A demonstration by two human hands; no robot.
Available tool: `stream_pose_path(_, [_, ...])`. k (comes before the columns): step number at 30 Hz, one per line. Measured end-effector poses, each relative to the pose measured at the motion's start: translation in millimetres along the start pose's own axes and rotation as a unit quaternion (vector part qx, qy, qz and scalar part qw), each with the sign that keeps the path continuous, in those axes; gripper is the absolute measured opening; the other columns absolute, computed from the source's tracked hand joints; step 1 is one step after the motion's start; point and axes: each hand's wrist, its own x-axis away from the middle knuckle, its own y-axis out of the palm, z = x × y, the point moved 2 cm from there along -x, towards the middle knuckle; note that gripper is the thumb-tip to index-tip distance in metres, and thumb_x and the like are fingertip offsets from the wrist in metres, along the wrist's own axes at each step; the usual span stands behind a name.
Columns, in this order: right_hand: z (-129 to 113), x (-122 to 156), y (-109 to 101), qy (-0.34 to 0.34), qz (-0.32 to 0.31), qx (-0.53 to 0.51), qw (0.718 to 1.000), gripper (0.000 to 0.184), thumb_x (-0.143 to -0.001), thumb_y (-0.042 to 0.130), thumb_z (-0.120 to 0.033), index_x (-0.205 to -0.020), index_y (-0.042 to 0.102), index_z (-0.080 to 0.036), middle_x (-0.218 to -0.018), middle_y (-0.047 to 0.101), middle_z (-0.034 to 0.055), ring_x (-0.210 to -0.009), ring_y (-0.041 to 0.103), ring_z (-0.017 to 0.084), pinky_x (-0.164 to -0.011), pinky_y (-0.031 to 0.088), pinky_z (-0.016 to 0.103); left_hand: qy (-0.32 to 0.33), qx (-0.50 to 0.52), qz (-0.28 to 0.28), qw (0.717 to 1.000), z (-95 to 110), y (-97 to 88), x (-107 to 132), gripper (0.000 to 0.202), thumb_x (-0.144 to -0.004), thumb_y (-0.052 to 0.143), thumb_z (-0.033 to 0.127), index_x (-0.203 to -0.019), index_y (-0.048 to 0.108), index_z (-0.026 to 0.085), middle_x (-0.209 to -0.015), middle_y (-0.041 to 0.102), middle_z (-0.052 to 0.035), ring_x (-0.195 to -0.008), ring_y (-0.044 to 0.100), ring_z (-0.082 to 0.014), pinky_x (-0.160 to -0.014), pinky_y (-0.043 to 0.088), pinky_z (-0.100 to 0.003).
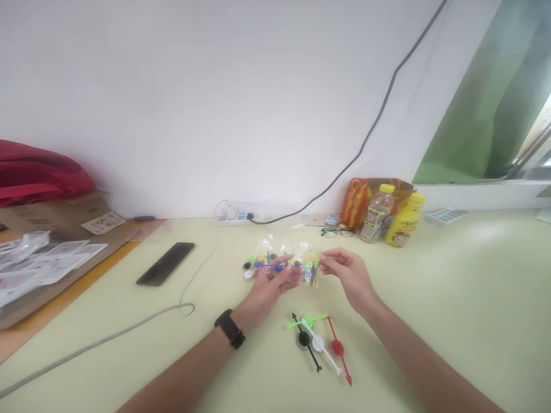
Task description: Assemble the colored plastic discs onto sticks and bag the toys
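My left hand [270,287], with a black watch on the wrist, is closed on a blue plastic arrow spinner [267,265] above the pale green table [451,298]. My right hand [348,274] is pinched at the edge of a small clear plastic bag [309,265] of coloured parts. More clear bags with coloured pieces [263,250] lie just behind the hands. In front of my hands lie several arrow spinners: a green one [308,321], a black one [305,341], a white one [319,344] and a red one [338,349].
A black phone [166,263] lies at the left, with a grey cable [129,330] curving past it. A power strip [235,217], glasses [336,232], two bottles [390,221] and an orange bag [357,201] stand by the wall. Cardboard and papers [47,258] lie far left.
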Motion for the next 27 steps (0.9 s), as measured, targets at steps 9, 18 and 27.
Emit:
stream_pose_path(9, [1.6,6.4,6.9,0.027,-0.012,-0.047,0.998,0.039,-0.069,0.085,-0.045,-0.089,0.067,-0.018,-0.081,0.077,0.007,-0.08,0.074,0.022,-0.086,0.058,0.038,-0.007,-0.003,-0.016,1.0,-0.6,2.5,0.8,0.042,-0.088,0.075,0.035,-0.124,0.063,0.016,-0.121,0.071,-0.0157,-0.11,0.069,-0.0273,-0.105,0.048,-0.044])
stream_pose_path(18, [7.0,17.7,22.4,-0.065,-0.05,0.06,0.995,0.035,-0.076,0.078,-0.051,-0.081,0.068,-0.018,-0.08,0.074,0.006,-0.075,0.069,0.021,-0.071,0.055,0.033,-0.013,-0.023,-0.046,0.999,-3.0,4.0,2.0,0.034,-0.089,0.073,0.035,-0.116,0.068,0.014,-0.114,0.074,-0.0156,-0.111,0.068,-0.0274,-0.099,0.052,-0.04])
stream_pose_path(27, [6.8,19.1,20.5,-0.181,-0.071,0.241,0.951,0.026,-0.092,0.06,-0.04,-0.104,0.078,-0.025,-0.099,0.074,0.0084,-0.091,0.061,0.024,-0.078,0.049,0.037,-0.031,-0.022,-0.063,0.997,-1.8,5.1,3.3,0.033,-0.09,0.073,0.034,-0.118,0.07,0.017,-0.115,0.073,-0.0131,-0.1,0.071,-0.0225,-0.095,0.053,-0.037])
